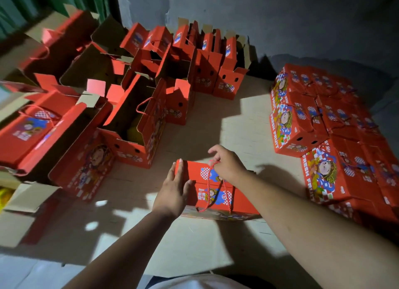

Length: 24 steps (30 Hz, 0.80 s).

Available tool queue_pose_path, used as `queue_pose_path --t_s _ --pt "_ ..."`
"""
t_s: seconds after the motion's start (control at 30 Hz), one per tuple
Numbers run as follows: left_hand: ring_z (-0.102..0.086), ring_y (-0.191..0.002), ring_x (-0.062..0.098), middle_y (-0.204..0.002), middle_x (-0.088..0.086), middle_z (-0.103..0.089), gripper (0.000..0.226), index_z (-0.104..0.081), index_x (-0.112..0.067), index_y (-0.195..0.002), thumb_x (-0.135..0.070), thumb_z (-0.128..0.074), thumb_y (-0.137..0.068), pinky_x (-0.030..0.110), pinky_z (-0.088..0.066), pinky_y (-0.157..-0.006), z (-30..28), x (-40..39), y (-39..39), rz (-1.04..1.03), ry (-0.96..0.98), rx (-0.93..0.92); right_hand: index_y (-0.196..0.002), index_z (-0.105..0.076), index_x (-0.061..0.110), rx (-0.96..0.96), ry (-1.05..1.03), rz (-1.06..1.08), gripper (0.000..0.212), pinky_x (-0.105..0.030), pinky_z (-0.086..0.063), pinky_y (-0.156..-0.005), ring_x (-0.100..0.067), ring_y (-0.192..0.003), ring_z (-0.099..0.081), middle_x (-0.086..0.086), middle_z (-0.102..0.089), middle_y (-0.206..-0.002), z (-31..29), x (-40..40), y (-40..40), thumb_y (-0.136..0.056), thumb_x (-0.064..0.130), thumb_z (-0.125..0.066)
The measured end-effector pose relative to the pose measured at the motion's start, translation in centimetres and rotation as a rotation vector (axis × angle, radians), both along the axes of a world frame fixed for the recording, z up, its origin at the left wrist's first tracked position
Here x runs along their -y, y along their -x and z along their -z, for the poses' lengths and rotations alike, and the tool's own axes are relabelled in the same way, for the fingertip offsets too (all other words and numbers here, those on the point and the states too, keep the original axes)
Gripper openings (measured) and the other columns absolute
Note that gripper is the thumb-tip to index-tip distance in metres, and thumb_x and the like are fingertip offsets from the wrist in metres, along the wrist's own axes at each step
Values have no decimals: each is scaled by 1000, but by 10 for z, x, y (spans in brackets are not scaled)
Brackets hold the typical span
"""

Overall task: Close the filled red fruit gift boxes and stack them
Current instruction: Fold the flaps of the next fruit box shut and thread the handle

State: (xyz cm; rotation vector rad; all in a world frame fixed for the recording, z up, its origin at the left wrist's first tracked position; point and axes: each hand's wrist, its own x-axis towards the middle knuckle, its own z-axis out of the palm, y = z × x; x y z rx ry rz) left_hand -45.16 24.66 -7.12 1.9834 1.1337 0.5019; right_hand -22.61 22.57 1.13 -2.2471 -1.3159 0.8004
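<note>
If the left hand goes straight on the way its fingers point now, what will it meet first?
Probably the open box with yellow fruit inside, beyond the closed box that the left hand rests against; depth is unclear.

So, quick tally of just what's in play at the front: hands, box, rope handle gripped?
Hands: 2, left hand flat against the box end, right hand pinching the rope
Closed red gift box: 1
Rope handle gripped: 1
Total: 4

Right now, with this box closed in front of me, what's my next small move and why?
Probably lift the closed box by its rope handle, which your right hand already pinches, steadied by your left hand, and carry it toward the stack of closed boxes on your right.
</note>
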Motion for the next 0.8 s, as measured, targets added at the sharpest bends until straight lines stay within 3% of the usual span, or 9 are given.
queue_pose_path --t_s 0.13,0.23,0.37,0.43,0.5,0.57,0.67,0.7,0.8 --pt "-23 -158 17 -175 -7 -10 74 1 -47 -164 -65 -38 -104 35 -37 -118 -1 0 1 2 5 1 -124 -59 34 -159 -33 -6 36 -39 -56 -67 -16 -63 -60 4 -68 -84 -23 9 8 -95 16 -70" --pt "-25 -157 18 -174 -4 -14 84 3 -38 -166 -64 -45 -103 40 -38 -120 -3 1 0 -20 58 17 -125 -64 29 -266 97 -81 42 -30 -51 -56 -15 -53 -59 2 -70 -73 -61 22 3 -90 7 -73" --pt "-42 -148 18 -165 2 -40 114 1 -25 -168 -70 -67 -88 36 -40 -111 -9 15 10 -209 306 146 -111 -72 43 -227 256 -178 39 -24 -50 -60 -7 -63 -71 2 -79 -83 -115 52 -4 -79 21 -71" --pt "-49 -144 23 -163 2 -43 126 -12 -25 -168 -83 -72 -73 46 -46 -113 -9 28 23 -296 504 186 -112 -73 40 -307 212 -149 39 -24 -53 -61 -10 -69 -74 0 -80 -84 -127 63 2 -82 16 -65" --pt "-57 -131 23 -156 -1 -50 115 -30 -26 -162 -80 -75 -71 51 -58 -96 -9 41 31 -343 701 191 -112 -74 34 -341 123 -81 39 -23 -51 -60 -12 -66 -71 -3 -79 -80 -129 65 10 -86 8 -62" --pt "-65 -120 18 -137 -5 -67 89 -56 -26 -145 -75 -77 -74 46 -61 -86 -11 49 29 -317 811 264 -107 -76 33 -371 30 -7 39 -23 -50 -60 -14 -62 -63 3 -75 -71 -127 63 17 -84 6 -59" --pt "-73 -109 14 -110 -7 -79 62 -72 -27 -119 -66 -75 -71 42 -57 -91 -28 45 17 -234 814 347 -100 -78 38 -395 -59 76 38 -30 -46 -62 -21 -64 -59 -10 -74 -74 -129 62 19 -80 12 -58" --pt "-73 -109 14 -110 -6 -79 56 -72 -29 -118 -62 -76 -73 42 -55 -96 -33 43 12 -208 807 378 -99 -78 38 -396 -86 100 37 -29 -45 -60 -20 -62 -56 -14 -72 -74 -131 63 17 -79 13 -59" --pt "-69 -114 4 -123 -9 -75 43 -66 -40 -131 -36 -79 -90 41 -48 -107 -40 37 1 -77 737 420 -92 -80 34 -394 -181 212 32 -31 -42 -59 -20 -60 -48 -4 -60 -65 -135 64 6 -77 14 -61"
